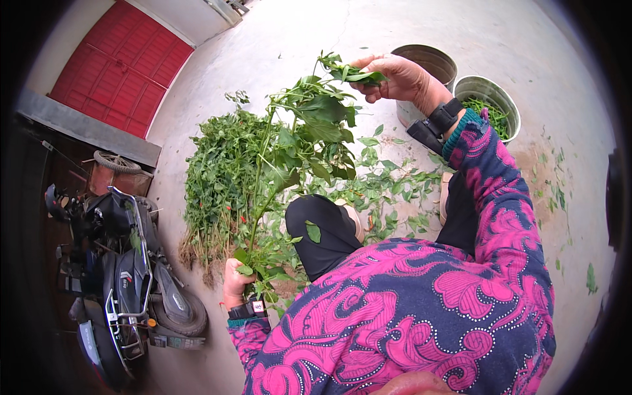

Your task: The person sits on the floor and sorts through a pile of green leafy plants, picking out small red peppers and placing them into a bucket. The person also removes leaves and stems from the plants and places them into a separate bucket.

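My left hand [238, 282] grips the lower stem of a leafy green plant [291, 133], which looks like a pepper plant and stands tilted up in front of my left knee. At the plant's top, my right hand [390, 79] pinches a bunch of green leaves [358, 75] between thumb and fingers. Whether those leaves are still joined to the stem I cannot tell. A heap of similar uprooted plants [227, 168] lies left of my knees, roots towards me, with a few red spots among the leaves. One loose leaf [312, 231] rests on my left knee.
Beyond my right wrist stand two buckets, one [429, 61] partly hidden and one [513, 108] holding thin green pods, probably peppers. Loose leaves [395, 185] litter the concrete floor [296, 29] between my feet. A motorcycle or scooter [128, 286] is parked at left, below a red metal door [121, 66].
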`<move>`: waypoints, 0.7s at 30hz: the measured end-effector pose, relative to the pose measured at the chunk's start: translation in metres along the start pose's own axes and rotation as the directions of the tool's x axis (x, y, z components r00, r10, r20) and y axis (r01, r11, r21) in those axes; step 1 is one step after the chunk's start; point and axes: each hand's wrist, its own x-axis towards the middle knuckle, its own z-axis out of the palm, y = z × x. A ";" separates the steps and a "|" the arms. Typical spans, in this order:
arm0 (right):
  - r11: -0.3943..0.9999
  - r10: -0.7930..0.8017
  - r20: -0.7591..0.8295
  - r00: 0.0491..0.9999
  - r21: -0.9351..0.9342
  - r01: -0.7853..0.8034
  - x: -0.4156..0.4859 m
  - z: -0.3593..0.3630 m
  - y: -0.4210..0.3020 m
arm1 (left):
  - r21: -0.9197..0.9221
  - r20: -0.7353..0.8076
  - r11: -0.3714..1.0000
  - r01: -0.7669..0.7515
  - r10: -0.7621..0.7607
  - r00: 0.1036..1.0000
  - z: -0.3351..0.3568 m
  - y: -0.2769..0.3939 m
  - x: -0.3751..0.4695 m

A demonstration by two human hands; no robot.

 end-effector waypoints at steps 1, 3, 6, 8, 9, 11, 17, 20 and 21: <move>1.000 -0.008 -0.045 0.999 -0.017 0.007 -0.001 0.000 -0.001 | 0.010 0.012 0.999 0.035 -0.035 0.999 0.000 0.002 -0.001; 0.999 -0.037 -0.108 0.993 -0.044 0.032 -0.001 0.002 -0.003 | -0.049 0.046 0.991 0.126 -0.123 0.991 -0.001 0.008 -0.002; 0.998 0.013 -0.266 0.964 -0.051 -0.028 0.003 0.007 -0.006 | -0.250 -0.006 0.959 0.131 -0.137 0.991 0.002 0.020 -0.001; 0.981 0.089 -0.257 0.962 -0.147 -0.130 0.006 0.008 -0.008 | -0.327 0.015 0.928 0.178 -0.183 0.983 0.004 0.026 0.002; 0.965 0.081 -0.213 0.974 -0.228 -0.130 0.008 0.009 -0.009 | -0.377 0.010 0.911 0.166 -0.175 0.984 0.004 0.028 0.004; 0.907 0.075 -0.177 0.981 -0.396 -0.141 0.008 0.008 -0.011 | -0.316 -0.002 0.933 0.170 -0.179 0.984 0.005 0.030 0.008; 0.218 -0.201 -0.281 0.938 -0.947 -0.237 -0.005 -0.003 -0.026 | -0.336 0.108 0.919 0.207 -0.181 0.978 0.001 0.036 0.006; 0.157 -0.336 -0.330 0.882 -0.943 -0.293 -0.014 -0.009 -0.028 | -0.331 0.129 0.919 0.214 -0.181 0.975 0.003 0.041 0.008; 0.074 -0.367 -0.340 0.866 -0.938 -0.337 -0.018 -0.012 -0.028 | -0.334 0.136 0.916 0.221 -0.185 0.973 0.004 0.042 0.009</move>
